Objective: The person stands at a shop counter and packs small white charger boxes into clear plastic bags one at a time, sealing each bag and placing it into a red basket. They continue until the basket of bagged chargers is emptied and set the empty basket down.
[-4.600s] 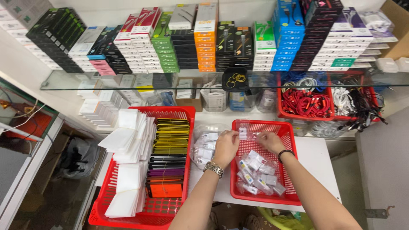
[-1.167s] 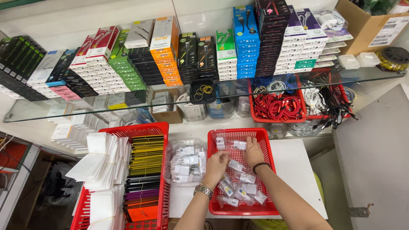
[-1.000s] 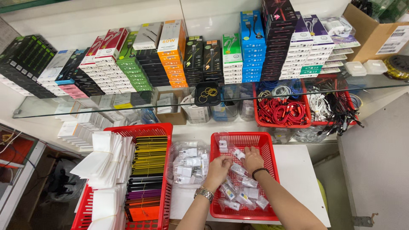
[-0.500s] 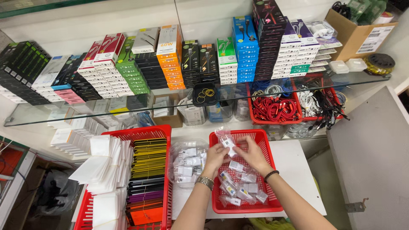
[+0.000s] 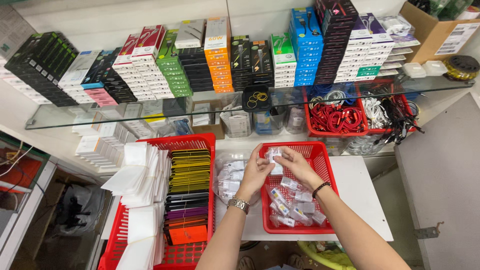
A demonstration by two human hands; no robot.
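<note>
Here both hands' fingers, left hand (image 5: 256,172) and right hand (image 5: 296,165), pinching small clear packet (image 5: 273,154) above red basket (image 5: 325,150).

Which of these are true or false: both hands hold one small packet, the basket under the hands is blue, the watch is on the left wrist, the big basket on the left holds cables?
Both the left hand and right hand hold one small clear packet: true.
The small basket is blue: false, red.
The wristwatch is on the left wrist: true.
The large basket holds cables: false, flat packets in white and other colours.
</note>
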